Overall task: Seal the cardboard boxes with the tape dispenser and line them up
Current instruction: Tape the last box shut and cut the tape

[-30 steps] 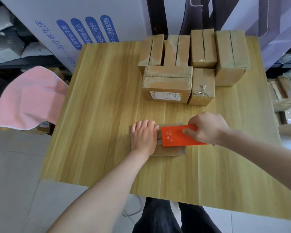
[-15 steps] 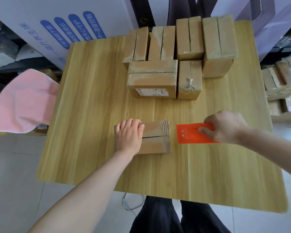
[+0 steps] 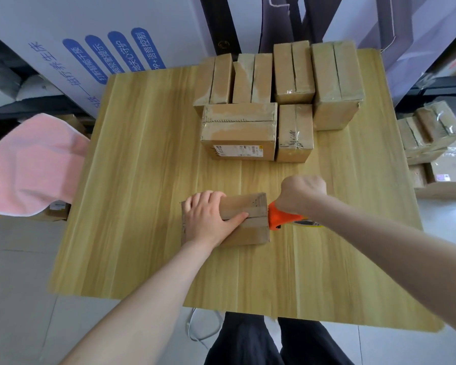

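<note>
Tabletop (image 3: 142,180) box (image 3: 248,233) under left hand (image 3: 208,222)

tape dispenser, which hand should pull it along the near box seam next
Right: the right hand grips the tape dispenser at the right end of the near box, by its seam; the left hand steadies that box.

Orange tape dispenser (image 3: 282,216); brown boxes (image 3: 238,130); seemingly pink cloth (image 3: 32,164).
</note>
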Demonstrator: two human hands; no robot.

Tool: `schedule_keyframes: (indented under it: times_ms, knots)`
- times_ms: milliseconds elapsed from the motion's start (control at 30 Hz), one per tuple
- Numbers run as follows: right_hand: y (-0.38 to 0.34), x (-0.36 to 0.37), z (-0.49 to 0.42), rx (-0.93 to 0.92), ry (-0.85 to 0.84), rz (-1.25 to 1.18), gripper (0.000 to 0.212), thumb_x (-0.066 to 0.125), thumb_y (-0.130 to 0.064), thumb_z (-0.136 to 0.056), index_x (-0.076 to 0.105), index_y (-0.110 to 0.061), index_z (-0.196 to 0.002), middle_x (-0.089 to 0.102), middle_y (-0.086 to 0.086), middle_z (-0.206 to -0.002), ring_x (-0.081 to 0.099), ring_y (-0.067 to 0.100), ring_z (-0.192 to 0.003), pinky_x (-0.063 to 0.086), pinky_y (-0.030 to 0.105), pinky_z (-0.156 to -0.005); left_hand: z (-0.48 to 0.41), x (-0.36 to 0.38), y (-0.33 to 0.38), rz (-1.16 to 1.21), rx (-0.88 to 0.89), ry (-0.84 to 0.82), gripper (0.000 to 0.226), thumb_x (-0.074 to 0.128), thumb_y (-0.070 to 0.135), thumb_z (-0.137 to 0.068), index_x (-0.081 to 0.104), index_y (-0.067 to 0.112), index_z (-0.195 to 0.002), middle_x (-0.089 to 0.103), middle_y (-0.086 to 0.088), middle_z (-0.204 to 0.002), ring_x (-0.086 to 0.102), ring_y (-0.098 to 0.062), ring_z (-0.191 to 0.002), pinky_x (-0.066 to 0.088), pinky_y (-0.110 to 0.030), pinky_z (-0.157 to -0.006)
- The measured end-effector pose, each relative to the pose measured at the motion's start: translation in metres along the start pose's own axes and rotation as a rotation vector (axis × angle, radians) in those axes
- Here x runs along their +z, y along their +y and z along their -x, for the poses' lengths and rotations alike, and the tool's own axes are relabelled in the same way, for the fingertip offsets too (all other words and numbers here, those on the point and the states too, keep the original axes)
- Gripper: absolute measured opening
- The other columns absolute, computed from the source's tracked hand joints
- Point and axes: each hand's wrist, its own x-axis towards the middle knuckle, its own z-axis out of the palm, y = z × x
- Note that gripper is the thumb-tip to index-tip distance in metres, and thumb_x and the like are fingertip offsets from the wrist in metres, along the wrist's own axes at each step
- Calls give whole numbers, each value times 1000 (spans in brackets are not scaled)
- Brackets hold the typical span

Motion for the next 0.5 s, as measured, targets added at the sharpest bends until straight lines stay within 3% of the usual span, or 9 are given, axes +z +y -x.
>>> schedule_keyframes:
  times_ms: [100, 233, 300, 400, 500]
  knots:
    - [-1, 26, 8, 40, 32, -10, 15, 50, -21, -78, 50, -18, -63, 52, -3, -61, 46, 15, -53, 32, 21, -48, 0, 1, -3, 73, 10, 30, 62, 42, 82, -70, 58, 33, -105, 56, 17, -102, 49, -10, -101, 27, -31, -99]
    - [35, 24, 34, 194, 192, -293, 35, 48, -42, -89, 61, -15, -72, 60, 0, -63, 57, 18, -53, 37, 22, -49, 2, 1, -5, 163, -38, 42, 54, 47, 72, -73, 61, 33, -109, 61, 15, -107, 51, -12, -106, 26, -31, -101]
    - [44, 19, 49, 197, 279, -462, 39, 49, -48, -90, 67, -16, -78, 63, -1, -65, 60, 19, -54, 42, 24, -51, 4, -3, -4, 198, -250, 78, 55, 52, 68, -76, 60, 31, -114, 62, 11, -114, 50, -15, -113, 26, -34, -103]
    - [45, 17, 68, 112, 361, -829, 33, 56, -42, -91, 69, -14, -81, 68, 9, -66, 65, 28, -52, 57, 42, -57, 12, -14, -8, 348, -702, 16, 60, 56, 66, -77, 57, 26, -122, 59, 2, -123, 48, -22, -120, 29, -38, -98]
    - [37, 16, 81, -15, 357, -1189, 24, 60, -29, -93, 70, -10, -83, 66, 24, -67, 63, 34, -49, 55, 53, -49, 24, -17, -11, 493, -736, -142, 62, 58, 67, -75, 56, 23, -118, 60, 0, -117, 56, -25, -111, 45, -36, -88]
